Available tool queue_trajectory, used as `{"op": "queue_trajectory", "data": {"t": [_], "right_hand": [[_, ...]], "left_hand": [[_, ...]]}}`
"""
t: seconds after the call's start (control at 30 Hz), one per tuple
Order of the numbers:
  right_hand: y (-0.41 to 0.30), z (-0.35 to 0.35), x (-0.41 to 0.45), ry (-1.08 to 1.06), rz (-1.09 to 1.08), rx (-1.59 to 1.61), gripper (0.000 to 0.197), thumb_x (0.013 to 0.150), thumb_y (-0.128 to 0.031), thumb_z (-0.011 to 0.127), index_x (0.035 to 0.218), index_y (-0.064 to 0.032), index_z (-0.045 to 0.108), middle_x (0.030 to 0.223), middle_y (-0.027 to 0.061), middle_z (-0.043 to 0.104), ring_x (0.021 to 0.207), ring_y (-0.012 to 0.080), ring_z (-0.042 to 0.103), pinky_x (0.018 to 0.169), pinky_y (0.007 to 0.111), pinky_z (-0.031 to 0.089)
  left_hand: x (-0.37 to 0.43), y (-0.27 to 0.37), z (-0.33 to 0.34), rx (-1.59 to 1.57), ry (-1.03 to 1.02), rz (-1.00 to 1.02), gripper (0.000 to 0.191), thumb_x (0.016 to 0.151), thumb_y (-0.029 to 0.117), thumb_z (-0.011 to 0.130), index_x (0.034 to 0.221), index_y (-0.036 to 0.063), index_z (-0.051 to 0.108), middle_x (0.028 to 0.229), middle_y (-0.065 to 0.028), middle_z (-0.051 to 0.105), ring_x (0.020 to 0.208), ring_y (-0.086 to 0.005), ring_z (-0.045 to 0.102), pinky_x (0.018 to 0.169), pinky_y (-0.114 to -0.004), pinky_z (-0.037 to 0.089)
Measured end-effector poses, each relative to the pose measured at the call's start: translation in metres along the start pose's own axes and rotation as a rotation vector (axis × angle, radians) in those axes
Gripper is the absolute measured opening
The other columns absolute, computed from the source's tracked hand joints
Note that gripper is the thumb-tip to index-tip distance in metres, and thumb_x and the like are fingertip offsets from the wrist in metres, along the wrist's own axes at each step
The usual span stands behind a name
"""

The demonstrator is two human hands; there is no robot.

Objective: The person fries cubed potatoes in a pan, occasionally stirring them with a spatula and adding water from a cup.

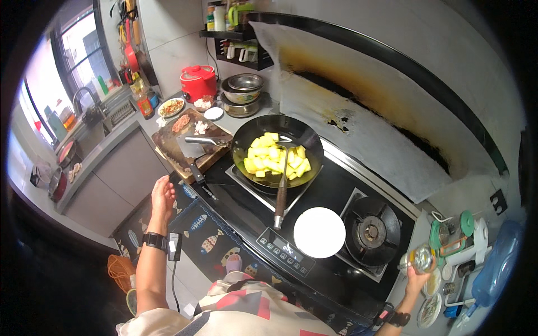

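My right hand grips a clear glass jar near the right end of the black gas stove. With half-curled fingers and nothing visible in it, my left hand hangs before the counter, nearest the wooden cutting board. On the left burner sits a black wok holding pale green-yellow chunks of a cut vegetable. A wooden-handled spatula rests in it, its handle out over the stove's front. A white plate lies on the stove, right of the spatula handle.
A cleaver, minced meat and chopped white pieces lie on the board. Behind stand a red electric cooker and stacked metal bowls. The right burner is bare. Small dishes and a blue water jug crowd the right counter.
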State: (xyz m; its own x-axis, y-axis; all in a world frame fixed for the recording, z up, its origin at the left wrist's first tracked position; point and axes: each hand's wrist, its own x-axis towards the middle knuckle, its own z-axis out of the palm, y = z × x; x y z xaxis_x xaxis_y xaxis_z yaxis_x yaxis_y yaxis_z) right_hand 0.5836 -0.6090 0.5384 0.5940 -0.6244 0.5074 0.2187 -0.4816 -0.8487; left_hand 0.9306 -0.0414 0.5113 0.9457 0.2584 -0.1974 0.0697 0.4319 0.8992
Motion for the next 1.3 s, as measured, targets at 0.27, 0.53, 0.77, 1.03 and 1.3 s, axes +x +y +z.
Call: {"op": "queue_trajectory", "data": {"t": [0.27,0.53,0.77,1.03,1.3], "right_hand": [[-0.019,0.261,0.071,-0.244,0.177,0.210,0.081,0.048,-0.014,0.071,0.115,-0.0028,0.027,0.106,0.0106,0.041,0.097,0.0213,0.044,0.084,0.032,0.037],[-0.035,0.431,0.116,-0.400,0.315,-0.073,0.081,0.044,-0.013,0.074,0.110,0.0028,0.030,0.104,0.0109,0.042,0.098,0.0186,0.042,0.085,0.028,0.034],[-0.016,0.472,0.149,-0.628,0.348,-0.279,0.080,0.045,-0.015,0.075,0.110,0.0028,0.032,0.103,0.0110,0.044,0.097,0.0171,0.043,0.085,0.026,0.032],[-0.023,0.503,0.187,-0.769,0.304,-0.497,0.073,0.045,-0.020,0.074,0.105,0.0000,0.038,0.098,0.0094,0.049,0.094,0.0177,0.045,0.084,0.027,0.032],[-0.017,0.527,0.235,-0.787,0.167,-0.496,0.070,0.044,-0.021,0.073,0.103,-0.0001,0.040,0.096,0.0102,0.050,0.091,0.0183,0.047,0.081,0.027,0.035]], "left_hand": [[0.121,0.030,-0.069,0.026,-0.019,-0.049,0.022,0.076,0.026,0.051,0.095,0.0141,0.048,0.065,0.0049,0.045,0.054,-0.0047,0.041,0.045,-0.016,0.032],[0.229,0.066,-0.153,-0.005,0.202,-0.039,0.028,0.075,0.030,0.053,0.097,0.0122,0.049,0.066,0.0058,0.045,0.055,-0.0027,0.041,0.045,-0.014,0.030],[0.274,0.060,-0.163,-0.126,0.210,-0.100,0.027,0.077,0.024,0.050,0.100,0.0106,0.050,0.066,0.0048,0.048,0.053,-0.0034,0.043,0.043,-0.015,0.034],[0.264,0.047,-0.178,-0.198,0.274,-0.062,0.028,0.078,0.024,0.049,0.100,0.0081,0.050,0.066,0.0037,0.048,0.053,-0.0044,0.044,0.045,-0.016,0.035],[0.222,0.041,-0.201,-0.231,0.380,-0.074,0.024,0.077,0.023,0.050,0.098,0.0102,0.050,0.065,0.0050,0.047,0.053,-0.0030,0.043,0.044,-0.014,0.034]]}}
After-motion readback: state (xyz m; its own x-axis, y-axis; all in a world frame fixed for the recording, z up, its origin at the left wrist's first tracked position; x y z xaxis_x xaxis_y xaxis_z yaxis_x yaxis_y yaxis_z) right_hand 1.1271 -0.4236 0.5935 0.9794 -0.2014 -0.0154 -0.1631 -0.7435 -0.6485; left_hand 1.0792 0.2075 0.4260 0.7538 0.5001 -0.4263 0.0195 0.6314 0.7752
